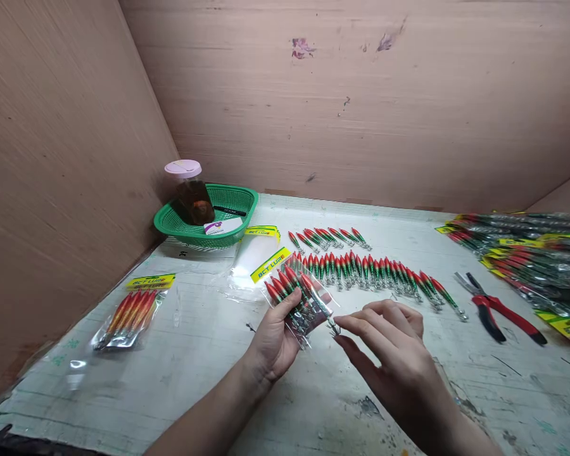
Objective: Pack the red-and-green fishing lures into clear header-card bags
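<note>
My left hand point(274, 339) grips a clear plastic packet point(298, 294) with a yellow label, filled with several red-and-green fishing lures. My right hand point(390, 345) is beside it, thumb and forefinger pinched at the hook end of one lure point(332, 326) sticking out of the packet's mouth. Just beyond the hands, a long row of loose red-and-green lures point(380, 273) lies on the table, with a shorter row point(330, 238) behind it.
A green basket point(171, 223) holding a pink-lidded jar point(190, 190) sits in the back left corner. Empty labelled bags point(256, 253) lie near it. A packet of orange lures point(133, 310) lies at left. Red-handled pliers point(498, 310) and a pile of filled packets point(527, 253) are at right.
</note>
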`<move>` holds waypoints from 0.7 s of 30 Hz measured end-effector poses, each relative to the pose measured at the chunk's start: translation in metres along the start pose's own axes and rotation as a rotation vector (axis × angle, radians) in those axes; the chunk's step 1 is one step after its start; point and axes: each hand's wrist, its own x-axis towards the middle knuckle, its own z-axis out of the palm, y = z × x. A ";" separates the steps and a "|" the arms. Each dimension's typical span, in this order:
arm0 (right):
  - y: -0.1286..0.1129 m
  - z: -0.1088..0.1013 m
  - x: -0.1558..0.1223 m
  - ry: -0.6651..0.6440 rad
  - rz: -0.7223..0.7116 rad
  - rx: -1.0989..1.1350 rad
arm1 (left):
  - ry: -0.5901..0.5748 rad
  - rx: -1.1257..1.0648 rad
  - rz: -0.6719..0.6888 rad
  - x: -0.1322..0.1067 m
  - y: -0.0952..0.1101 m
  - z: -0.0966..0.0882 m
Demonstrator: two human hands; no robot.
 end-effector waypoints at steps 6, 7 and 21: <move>-0.002 0.003 0.002 0.082 0.049 -0.005 | -0.038 0.007 0.020 -0.002 0.000 0.000; -0.001 0.003 0.002 0.088 0.051 -0.005 | -0.052 0.012 0.020 -0.002 -0.001 0.000; 0.018 -0.010 -0.025 -0.076 -0.096 0.093 | -0.193 0.243 -0.271 -0.008 -0.017 -0.008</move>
